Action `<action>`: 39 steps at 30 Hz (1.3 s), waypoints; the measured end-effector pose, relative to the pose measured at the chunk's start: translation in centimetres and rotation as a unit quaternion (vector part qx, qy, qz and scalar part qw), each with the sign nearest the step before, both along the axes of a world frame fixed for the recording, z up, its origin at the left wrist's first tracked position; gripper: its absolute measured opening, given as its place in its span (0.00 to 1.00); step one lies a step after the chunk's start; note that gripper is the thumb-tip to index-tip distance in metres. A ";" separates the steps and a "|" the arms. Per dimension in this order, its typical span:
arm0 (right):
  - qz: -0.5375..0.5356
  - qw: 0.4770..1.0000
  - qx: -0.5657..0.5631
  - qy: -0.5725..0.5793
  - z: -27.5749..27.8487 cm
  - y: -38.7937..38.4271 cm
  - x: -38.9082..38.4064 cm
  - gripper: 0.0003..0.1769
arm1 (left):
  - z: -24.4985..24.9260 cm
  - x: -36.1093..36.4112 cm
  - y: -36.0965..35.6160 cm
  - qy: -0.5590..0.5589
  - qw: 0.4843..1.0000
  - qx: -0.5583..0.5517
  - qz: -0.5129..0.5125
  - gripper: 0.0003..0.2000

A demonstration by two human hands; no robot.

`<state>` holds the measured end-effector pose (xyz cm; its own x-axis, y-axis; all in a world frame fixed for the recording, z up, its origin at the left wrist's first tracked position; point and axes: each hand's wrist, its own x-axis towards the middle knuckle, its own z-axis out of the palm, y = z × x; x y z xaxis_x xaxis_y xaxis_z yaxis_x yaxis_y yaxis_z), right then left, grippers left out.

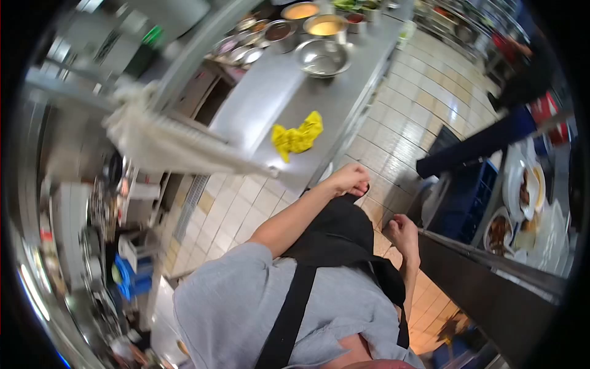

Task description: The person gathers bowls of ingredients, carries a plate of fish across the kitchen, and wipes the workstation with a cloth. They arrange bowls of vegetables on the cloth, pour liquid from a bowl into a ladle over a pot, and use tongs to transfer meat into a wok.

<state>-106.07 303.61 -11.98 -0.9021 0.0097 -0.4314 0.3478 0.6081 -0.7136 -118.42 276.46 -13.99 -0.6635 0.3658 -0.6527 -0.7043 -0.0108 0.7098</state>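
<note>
My left hand (350,179) is closed, its fingers curled in front of my waist by the near end of the steel counter. Black cloth of my apron (332,230) shows right under those fingers, and I cannot make out whether they grip it. On the other side of the apron, my right hand (402,232) hangs with curled fingers, close to the edge of the shelf unit on the right; nothing shows in it. Ahead of my left hand, a crumpled yellow cloth (297,136) lies on the counter (264,101), apart from both hands.
A steel bowl (322,58) and several pots of sauce stand farther up the counter. To the right are a blue crate (470,203) and plates of food (522,187). A whitish cloth (160,135) hangs at left. Another person (525,80) stands at upper right on the tiled floor.
</note>
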 end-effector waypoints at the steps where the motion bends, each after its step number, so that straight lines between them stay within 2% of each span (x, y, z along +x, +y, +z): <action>1: 0.039 0.999 0.009 0.006 -0.2 -1.3 0.8 0.19 | 0.2 2.3 -2.8 -0.013 0.999 -0.024 0.029 0.11; 4: 0.143 0.988 0.025 0.046 -1.0 -4.8 2.1 0.20 | 0.7 9.4 -11.1 -0.041 0.989 -0.075 0.118 0.12; 6: 0.197 0.980 0.017 0.031 -1.6 -8.1 2.0 0.20 | 0.3 13.9 -16.1 -0.044 0.975 -0.093 0.196 0.13; 8: 0.265 0.964 0.019 0.030 -1.6 -12.2 1.6 0.20 | 0.5 18.3 -20.0 -0.039 0.958 -0.078 0.274 0.13; 11: 0.339 0.941 0.012 -0.010 -1.2 -20.1 0.8 0.20 | 1.6 24.3 -26.6 -0.023 0.931 -0.040 0.363 0.11; 14: 0.446 0.895 -0.008 0.022 -0.4 -29.8 1.0 0.20 | 3.0 31.0 -32.9 0.014 0.899 -0.006 0.437 0.11; 17: 0.542 0.839 -0.020 0.049 -1.5 -40.7 2.4 0.20 | 2.6 39.1 -39.4 0.003 0.843 -0.029 0.537 0.11; 19: 0.580 0.814 -0.013 0.030 -1.3 -48.5 4.2 0.20 | 2.0 44.9 -43.9 -0.006 0.805 -0.033 0.593 0.10; 20: 0.605 0.795 0.018 0.046 -0.9 -52.7 5.4 0.20 | 1.2 47.9 -46.2 -0.016 0.785 -0.035 0.618 0.10; 23: 0.654 0.753 0.017 0.066 1.0 -64.5 9.5 0.20 | 1.0 55.1 -52.8 -0.028 0.733 -0.030 0.679 0.11; 24: 0.657 0.752 0.002 0.060 3.5 -68.0 11.5 0.20 | 1.1 57.3 -54.4 -0.031 0.716 -0.026 0.697 0.11; 25: 0.662 0.748 -0.006 0.050 3.4 -71.0 12.9 0.21 | 1.1 59.3 -55.9 -0.030 0.702 -0.030 0.711 0.11; 31: 0.698 0.715 -0.033 0.024 2.2 -85.7 18.5 0.23 | 3.8 66.3 -65.9 0.028 0.605 -0.030 0.796 0.12; 34: 0.751 0.613 -0.024 0.244 -1.9 -91.4 18.1 0.24 | 1.8 68.2 -70.0 0.036 0.576 0.002 0.816 0.12; 37: 0.720 0.678 0.021 0.147 -3.4 -98.1 17.6 0.27 | 0.0 69.3 -74.7 0.031 0.565 0.020 0.824 0.11; 39: 0.708 0.686 0.018 0.169 -6.9 -103.3 16.1 0.28 | -1.1 70.0 -78.6 0.018 0.558 0.023 0.829 0.11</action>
<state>-89.96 200.32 -18.90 -0.0670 -0.9735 -0.2185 -0.7910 0.1853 -0.5831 -48.40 197.90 -15.05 -0.1268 -0.7557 -0.6426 0.3167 -0.6447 0.6957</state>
